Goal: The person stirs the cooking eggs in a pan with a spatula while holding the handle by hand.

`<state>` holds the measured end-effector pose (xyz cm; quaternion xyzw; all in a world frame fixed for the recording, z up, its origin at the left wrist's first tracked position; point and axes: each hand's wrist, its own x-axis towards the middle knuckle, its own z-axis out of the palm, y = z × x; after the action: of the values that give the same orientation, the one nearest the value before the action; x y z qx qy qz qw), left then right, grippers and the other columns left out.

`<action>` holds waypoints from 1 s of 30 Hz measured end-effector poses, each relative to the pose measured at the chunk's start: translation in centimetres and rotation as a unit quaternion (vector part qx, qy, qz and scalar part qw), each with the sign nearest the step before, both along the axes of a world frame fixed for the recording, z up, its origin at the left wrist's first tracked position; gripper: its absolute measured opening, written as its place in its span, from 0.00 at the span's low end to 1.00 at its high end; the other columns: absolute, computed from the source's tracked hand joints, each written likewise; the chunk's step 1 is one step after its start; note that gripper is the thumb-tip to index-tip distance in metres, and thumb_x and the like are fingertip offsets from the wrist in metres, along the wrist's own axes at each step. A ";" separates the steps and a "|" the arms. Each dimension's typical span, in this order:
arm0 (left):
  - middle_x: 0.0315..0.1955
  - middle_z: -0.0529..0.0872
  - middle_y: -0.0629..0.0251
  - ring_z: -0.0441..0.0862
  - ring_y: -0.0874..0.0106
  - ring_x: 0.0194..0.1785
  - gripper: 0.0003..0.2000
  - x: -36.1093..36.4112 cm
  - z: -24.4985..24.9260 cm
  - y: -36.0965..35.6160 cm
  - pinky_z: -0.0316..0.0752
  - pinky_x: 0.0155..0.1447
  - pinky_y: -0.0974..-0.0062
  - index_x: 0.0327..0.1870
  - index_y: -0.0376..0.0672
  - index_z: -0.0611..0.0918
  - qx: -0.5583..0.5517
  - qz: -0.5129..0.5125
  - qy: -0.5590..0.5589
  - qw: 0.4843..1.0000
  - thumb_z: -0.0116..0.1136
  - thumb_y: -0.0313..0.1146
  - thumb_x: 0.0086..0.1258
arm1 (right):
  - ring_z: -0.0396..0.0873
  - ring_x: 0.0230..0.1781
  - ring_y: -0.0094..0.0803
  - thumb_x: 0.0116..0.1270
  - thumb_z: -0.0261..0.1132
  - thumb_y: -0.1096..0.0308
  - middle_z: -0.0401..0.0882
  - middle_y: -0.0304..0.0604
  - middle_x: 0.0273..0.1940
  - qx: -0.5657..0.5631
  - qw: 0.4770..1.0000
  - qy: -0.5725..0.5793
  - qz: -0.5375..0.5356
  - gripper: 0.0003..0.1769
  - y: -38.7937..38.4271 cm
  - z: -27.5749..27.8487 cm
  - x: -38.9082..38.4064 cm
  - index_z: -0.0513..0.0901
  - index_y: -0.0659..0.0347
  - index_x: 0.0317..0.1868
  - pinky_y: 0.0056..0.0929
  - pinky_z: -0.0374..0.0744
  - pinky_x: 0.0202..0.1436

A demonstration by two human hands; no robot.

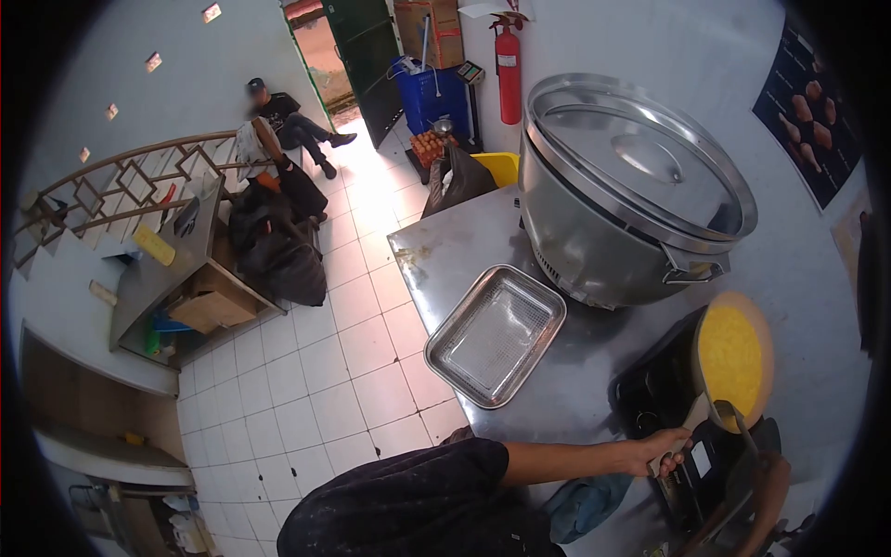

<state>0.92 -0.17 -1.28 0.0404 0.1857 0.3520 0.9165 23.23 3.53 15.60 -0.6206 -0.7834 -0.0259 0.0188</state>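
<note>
A round pan (756,320) with a yellow layer of food (730,357) sits on a black stove (640,399) at the right. My left hand (664,452) reaches in from the left and is closed around the pan's light-coloured handle (691,422). Further right, my right hand (770,478) is closed on a long metal spatula (744,446). The spatula's tip is at the pan's near edge, by the yellow food. The fingers of my right hand are only partly visible.
A metal table (418,265) holds an empty rectangular steel tray (495,336) and a large lidded metal pot (594,241). Behind are a fire extinguisher (508,74), blue bin (432,102) and egg trays (428,147). Two people (278,111) sit near a wooden counter (195,232) at the left.
</note>
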 end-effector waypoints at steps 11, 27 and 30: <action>0.18 0.65 0.77 0.57 0.86 0.14 0.15 -0.1 0.2 -0.2 0.54 0.17 0.87 0.46 0.50 0.66 -0.002 0.001 0.011 1.000 0.40 0.50 0.69 | 0.71 0.52 0.48 0.54 0.58 0.77 0.75 0.52 0.47 0.049 0.998 -0.024 -0.030 0.20 2.9 -4.8 1.4 0.76 0.63 0.50 0.40 0.68 0.56; 0.18 0.67 0.73 0.59 0.85 0.15 0.14 -0.4 0.4 0.0 0.57 0.18 0.86 0.46 0.47 0.70 -0.019 -0.003 -0.008 1.000 0.50 0.45 0.67 | 0.74 0.49 0.51 0.62 0.57 0.61 0.78 0.55 0.46 0.080 0.993 0.073 -0.048 0.17 4.7 -3.6 0.9 0.79 0.64 0.46 0.41 0.72 0.52; 0.18 0.65 0.73 0.59 0.84 0.16 0.15 -0.8 1.1 0.2 0.55 0.18 0.87 0.45 0.46 0.70 -0.014 0.001 0.006 1.000 0.46 0.47 0.69 | 0.77 0.43 0.50 0.59 0.60 0.63 0.81 0.54 0.37 0.035 0.995 0.037 -0.080 0.15 3.1 1.6 0.8 0.82 0.61 0.43 0.40 0.74 0.47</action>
<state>0.12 -0.01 -0.15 0.0296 0.1956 0.3503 0.9155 24.01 6.67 17.25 -0.6811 -0.7283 -0.0317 0.0675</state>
